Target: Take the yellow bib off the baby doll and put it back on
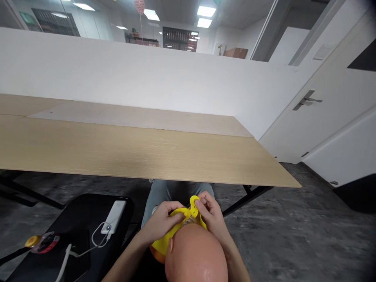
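Note:
A bald baby doll (196, 254) sits in my lap, its head toward me. A yellow bib (163, 243) lies around its neck, with both strap ends at the neck. My left hand (161, 221) is closed on the left strap, pinching it between thumb and fingers. Opposite it, my right hand (210, 211) pinches the other strap end, which has a rounded, curved tip and small holes. The two ends meet or overlap between my hands; whether they are fastened I cannot tell. The doll's head hides its face and most of the bib.
A wooden table (141, 150) stands in front of my knees. On a black seat (91, 207) at my left lie a white power bank (114, 216) with a cable and a yellow-and-red item (44, 242). A white door (329, 105) is at the right.

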Demonstrator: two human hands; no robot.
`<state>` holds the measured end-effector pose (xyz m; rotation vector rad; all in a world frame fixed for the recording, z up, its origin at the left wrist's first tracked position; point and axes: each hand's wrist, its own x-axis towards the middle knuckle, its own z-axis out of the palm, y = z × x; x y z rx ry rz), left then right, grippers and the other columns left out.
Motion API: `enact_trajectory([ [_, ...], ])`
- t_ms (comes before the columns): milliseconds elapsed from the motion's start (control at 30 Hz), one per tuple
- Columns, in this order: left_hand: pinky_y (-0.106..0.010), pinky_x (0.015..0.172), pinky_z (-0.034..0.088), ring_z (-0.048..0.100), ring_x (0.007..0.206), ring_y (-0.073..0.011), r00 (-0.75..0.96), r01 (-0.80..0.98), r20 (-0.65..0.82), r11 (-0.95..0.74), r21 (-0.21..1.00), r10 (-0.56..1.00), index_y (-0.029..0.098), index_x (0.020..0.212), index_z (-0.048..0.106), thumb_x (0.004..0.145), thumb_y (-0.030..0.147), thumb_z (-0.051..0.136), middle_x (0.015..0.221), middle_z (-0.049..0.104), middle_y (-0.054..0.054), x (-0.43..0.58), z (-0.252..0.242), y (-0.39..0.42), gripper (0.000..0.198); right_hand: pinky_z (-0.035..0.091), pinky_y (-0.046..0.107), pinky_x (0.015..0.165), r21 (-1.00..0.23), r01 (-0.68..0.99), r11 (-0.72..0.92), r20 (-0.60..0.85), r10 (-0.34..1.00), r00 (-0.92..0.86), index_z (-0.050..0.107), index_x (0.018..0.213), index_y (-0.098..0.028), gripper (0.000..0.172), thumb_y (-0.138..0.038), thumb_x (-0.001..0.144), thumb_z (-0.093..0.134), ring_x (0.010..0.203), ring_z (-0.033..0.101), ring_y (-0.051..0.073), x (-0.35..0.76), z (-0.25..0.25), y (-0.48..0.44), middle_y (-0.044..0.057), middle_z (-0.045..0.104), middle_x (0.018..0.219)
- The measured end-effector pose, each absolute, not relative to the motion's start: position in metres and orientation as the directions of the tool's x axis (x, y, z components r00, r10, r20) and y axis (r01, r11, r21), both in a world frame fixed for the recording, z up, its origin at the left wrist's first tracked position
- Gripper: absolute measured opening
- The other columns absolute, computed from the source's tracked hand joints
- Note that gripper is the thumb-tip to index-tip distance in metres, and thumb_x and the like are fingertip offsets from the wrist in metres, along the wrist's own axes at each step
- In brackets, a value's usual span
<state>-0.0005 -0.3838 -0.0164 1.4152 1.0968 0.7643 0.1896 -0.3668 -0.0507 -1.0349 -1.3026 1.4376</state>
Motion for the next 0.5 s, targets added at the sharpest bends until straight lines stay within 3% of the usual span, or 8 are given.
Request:
enact_trajectory([
  [100,-0.024,0.070,0.043,0.058,0.078,-0.0160,0.381,0.225,-0.127,0.041,0.973,0.916,0.015,0.082,0.068,0.085,0.027,0.054,0.079,0.066,-0.001,-0.007,-0.013,-0.384,0.018,0.030,0.024,0.059,-0.994,-0.110,-0.009,0.009,0.987,-0.161,0.047,0.080,-0.018,0.030,-0.044,0.089,0.059,0.065,0.036,0.011,0.190,-0.050,-0.365,-0.002,0.039,0.070],
  [200,-0.027,0.084,0.045,0.059,0.093,-0.0193,0.429,0.220,-0.055,-0.045,0.975,0.902,0.018,0.098,0.068,0.084,0.025,0.058,0.098,0.067,-0.004,-0.017,-0.013,-0.384,0.019,0.033,0.024,0.061,-0.987,-0.159,-0.022,-0.005,0.994,-0.107,0.049,0.083,-0.019,0.028,-0.044,0.087,0.062,0.067,0.040,0.012,0.192,-0.055,-0.361,-0.002,0.043,0.073],
  [367,-0.033,0.099,0.042,0.055,0.110,-0.0221,0.524,0.215,0.030,-0.166,0.962,0.851,0.021,0.117,0.063,0.085,0.025,0.060,0.119,0.060,-0.008,-0.033,-0.016,-0.383,0.033,0.038,0.025,0.069,-0.991,-0.122,-0.053,-0.037,0.991,-0.130,0.059,0.107,-0.022,0.028,-0.039,0.085,0.063,0.079,0.048,0.014,0.195,-0.059,-0.356,0.001,0.048,0.087],
  [500,-0.032,0.097,0.043,0.057,0.106,-0.0218,0.590,0.257,-0.028,-0.155,0.954,0.807,0.021,0.114,0.064,0.085,0.026,0.059,0.116,0.062,-0.007,-0.041,-0.010,-0.383,0.030,0.041,0.028,0.079,-0.993,-0.089,-0.076,-0.060,0.985,-0.164,0.061,0.116,-0.023,0.034,-0.033,0.084,0.062,0.091,0.052,0.018,0.199,-0.053,-0.357,0.004,0.054,0.102],
])
